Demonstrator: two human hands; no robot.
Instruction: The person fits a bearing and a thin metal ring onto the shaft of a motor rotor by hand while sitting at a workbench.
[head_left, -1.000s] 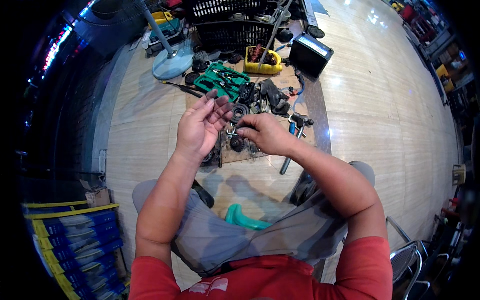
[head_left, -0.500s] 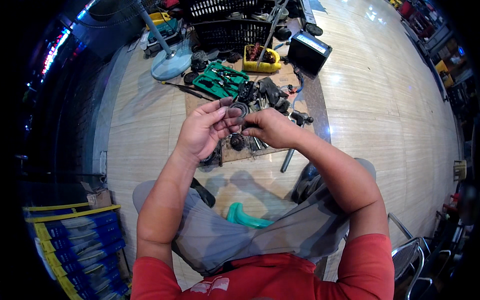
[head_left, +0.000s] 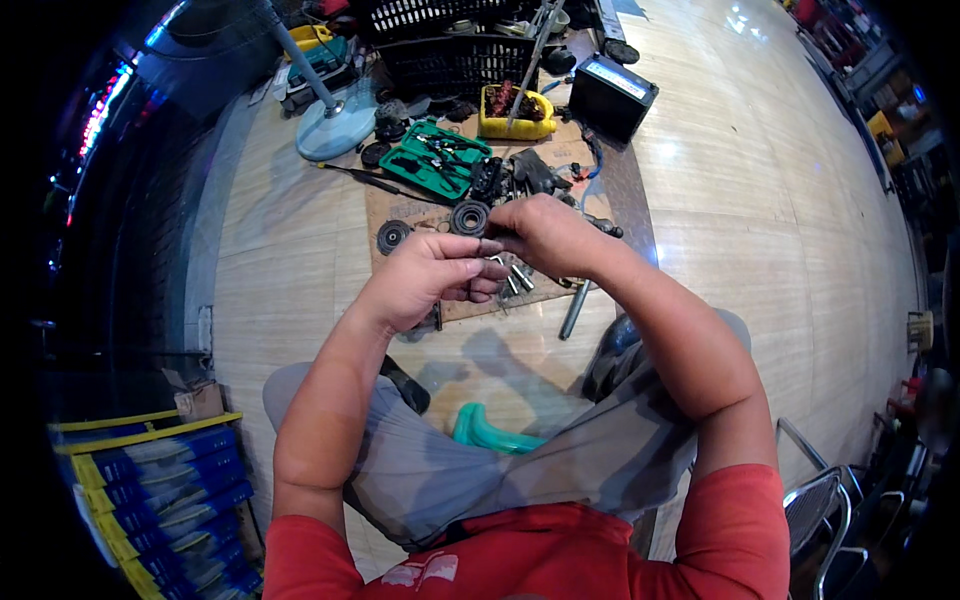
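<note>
- Fingers [head_left: 486, 285] of the left hand [head_left: 415, 282] are bent, with the thumb laid close to them, so only a narrow gap is left.
- Right hand [head_left: 550, 236]: thumb and fingers are bent in close too. Whether a tiny thing is pinched between the tips cannot be told.
- Half a second ago, more of the left palm was shown. Now the back of that hand is turned up, and its tips are brought up to the right ones. By this, both hands are put to one small spot.
- Just past the tips, a dark round bearing [head_left: 470, 217] is laid on the cardboard [head_left: 405, 208]. It was partly covered by left fingers before; now it is shown better. Its flat face and hole are pointed up. No long side is seen.
- A dark wheel [head_left: 393, 236], hidden before, is now shown farther left, face up.
- Two silver tubes [head_left: 524, 277] are left near the right fingers, their long way slanted from far left to near right.
- Beyond these, an open green tool case [head_left: 425, 131] is set.
</note>
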